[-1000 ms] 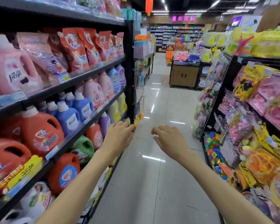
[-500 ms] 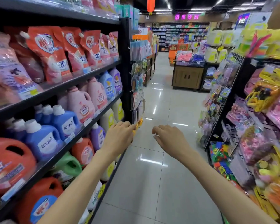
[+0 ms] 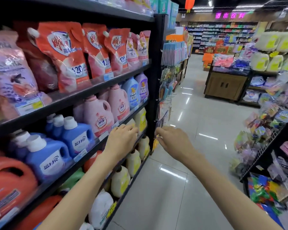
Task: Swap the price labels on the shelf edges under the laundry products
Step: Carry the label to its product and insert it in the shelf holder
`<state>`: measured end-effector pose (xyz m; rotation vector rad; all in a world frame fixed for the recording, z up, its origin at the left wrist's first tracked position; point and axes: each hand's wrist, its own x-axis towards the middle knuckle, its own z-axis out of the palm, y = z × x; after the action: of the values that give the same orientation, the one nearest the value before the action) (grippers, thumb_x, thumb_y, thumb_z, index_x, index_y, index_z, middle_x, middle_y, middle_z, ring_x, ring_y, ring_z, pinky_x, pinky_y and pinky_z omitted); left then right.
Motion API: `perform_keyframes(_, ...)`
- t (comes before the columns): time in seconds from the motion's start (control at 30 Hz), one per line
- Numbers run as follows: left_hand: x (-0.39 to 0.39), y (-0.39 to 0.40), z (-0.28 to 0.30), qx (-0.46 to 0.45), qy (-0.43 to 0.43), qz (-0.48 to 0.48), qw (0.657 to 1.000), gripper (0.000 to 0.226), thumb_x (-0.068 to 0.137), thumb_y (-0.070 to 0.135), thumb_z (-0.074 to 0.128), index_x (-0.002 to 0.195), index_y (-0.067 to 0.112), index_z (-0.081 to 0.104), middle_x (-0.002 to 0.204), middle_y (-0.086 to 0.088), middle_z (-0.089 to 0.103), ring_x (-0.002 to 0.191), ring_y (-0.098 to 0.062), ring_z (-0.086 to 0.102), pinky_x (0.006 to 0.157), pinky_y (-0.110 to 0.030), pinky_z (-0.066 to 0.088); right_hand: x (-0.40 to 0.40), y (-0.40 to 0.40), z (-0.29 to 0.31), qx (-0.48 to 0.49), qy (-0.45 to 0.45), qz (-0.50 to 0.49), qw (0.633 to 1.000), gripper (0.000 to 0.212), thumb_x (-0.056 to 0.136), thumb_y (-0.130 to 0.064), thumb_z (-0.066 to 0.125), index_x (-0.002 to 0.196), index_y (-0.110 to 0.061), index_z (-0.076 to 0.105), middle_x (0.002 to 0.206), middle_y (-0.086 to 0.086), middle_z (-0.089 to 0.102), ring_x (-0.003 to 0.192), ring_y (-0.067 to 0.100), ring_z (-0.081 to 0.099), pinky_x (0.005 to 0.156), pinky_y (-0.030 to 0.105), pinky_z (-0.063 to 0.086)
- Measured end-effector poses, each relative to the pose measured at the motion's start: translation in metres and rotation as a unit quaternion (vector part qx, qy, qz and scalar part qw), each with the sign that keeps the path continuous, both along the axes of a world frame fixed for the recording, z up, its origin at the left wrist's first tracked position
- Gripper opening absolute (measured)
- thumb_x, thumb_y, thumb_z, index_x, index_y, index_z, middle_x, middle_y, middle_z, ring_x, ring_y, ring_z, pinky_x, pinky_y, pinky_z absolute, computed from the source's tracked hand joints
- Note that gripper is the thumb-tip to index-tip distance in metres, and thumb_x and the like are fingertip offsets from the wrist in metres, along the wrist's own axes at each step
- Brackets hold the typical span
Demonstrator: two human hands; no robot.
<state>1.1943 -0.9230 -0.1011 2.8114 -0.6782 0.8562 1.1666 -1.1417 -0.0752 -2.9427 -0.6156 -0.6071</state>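
Black shelves on my left carry laundry products: red refill pouches point(image 3: 63, 52) on the upper shelf, pink bottles point(image 3: 98, 113) and blue bottles point(image 3: 75, 138) on the middle shelf point(image 3: 90, 149). Small price labels point(image 3: 80, 154) sit along the shelf edges, another price label point(image 3: 108, 75) under the pouches. My left hand point(image 3: 121, 140) is held out in front of the middle shelf edge near the pink bottles, fingers loosely extended, holding nothing. My right hand point(image 3: 173, 141) hovers beside it over the aisle, fingers relaxed and empty.
Cream bottles point(image 3: 133, 161) fill the lower shelves. A black upright post point(image 3: 154, 80) ends the shelf unit, with hanging goods point(image 3: 166, 97) beyond it. Toy racks point(image 3: 269, 130) line the right side. A tiled aisle point(image 3: 181, 180) runs ahead toward a wooden display stand point(image 3: 226, 85).
I have moved forward along the aisle, so the shelves slid back past me. My left hand has drifted closer to the middle shelf edge; both hands stay empty.
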Motion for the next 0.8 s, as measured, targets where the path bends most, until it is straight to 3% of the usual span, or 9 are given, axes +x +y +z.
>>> perform_keyframes(0.13, -0.001, 0.033, -0.008, -0.007, 0.01, 0.064, 0.998, 0.019, 0.075, 0.014, 0.072, 0.091, 0.023, 0.067, 0.085, 0.003, 0.065, 0.079, -0.026, 0.063, 0.066, -0.036, 0.049, 0.026, 0.032, -0.006, -0.004, 0.002, 0.07, 0.998, 0.009, 0.094, -0.025, 0.053, 0.101, -0.02, 0.056, 0.092, -0.001, 0.063, 0.086, 0.027, 0.061, 0.064, 0.035, 0.039)
perform_keyframes(0.3, -0.028, 0.073, -0.019, -0.013, 0.027, 0.155, 0.987, 0.018, 0.075, 0.015, 0.07, 0.091, 0.024, 0.067, 0.086, 0.004, 0.065, 0.079, -0.025, 0.061, 0.065, -0.037, 0.046, 0.038, 0.076, -0.017, -0.007, 0.007, 0.158, 0.987, 0.01, 0.091, -0.024, 0.054, 0.098, -0.017, 0.056, 0.088, 0.002, 0.063, 0.083, 0.03, 0.061, 0.062, 0.038, 0.045)
perform_keyframes(0.47, -0.083, 0.112, -0.03, -0.01, 0.03, 0.242, 0.97, 0.019, 0.075, 0.017, 0.066, 0.094, 0.02, 0.069, 0.083, 0.0, 0.065, 0.075, -0.03, 0.062, 0.062, -0.038, 0.049, 0.03, 0.128, -0.032, 0.003, 0.004, 0.227, 0.974, 0.008, 0.087, -0.025, 0.06, 0.094, -0.02, 0.061, 0.082, -0.001, 0.063, 0.078, 0.027, 0.062, 0.057, 0.032, 0.031)
perform_keyframes(0.6, -0.139, 0.135, -0.042, -0.008, 0.04, 0.314, 0.949, 0.018, 0.075, 0.019, 0.071, 0.092, 0.023, 0.067, 0.083, 0.003, 0.064, 0.075, -0.027, 0.062, 0.061, -0.035, 0.048, 0.007, 0.164, -0.045, 0.016, 0.002, 0.297, 0.955, 0.008, 0.084, -0.025, 0.065, 0.088, -0.019, 0.062, 0.075, -0.001, 0.063, 0.07, 0.029, 0.063, 0.053, 0.033, 0.038)
perform_keyframes(0.8, -0.221, 0.169, -0.062, -0.002, 0.064, 0.402, 0.913, 0.014, 0.079, 0.024, 0.069, 0.093, 0.024, 0.065, 0.085, 0.004, 0.063, 0.076, -0.025, 0.061, 0.061, -0.036, 0.047, -0.035, 0.221, -0.06, 0.005, 0.02, 0.397, 0.918, 0.017, 0.087, -0.034, 0.063, 0.096, -0.019, 0.062, 0.088, 0.001, 0.068, 0.083, 0.029, 0.065, 0.061, 0.037, 0.046)
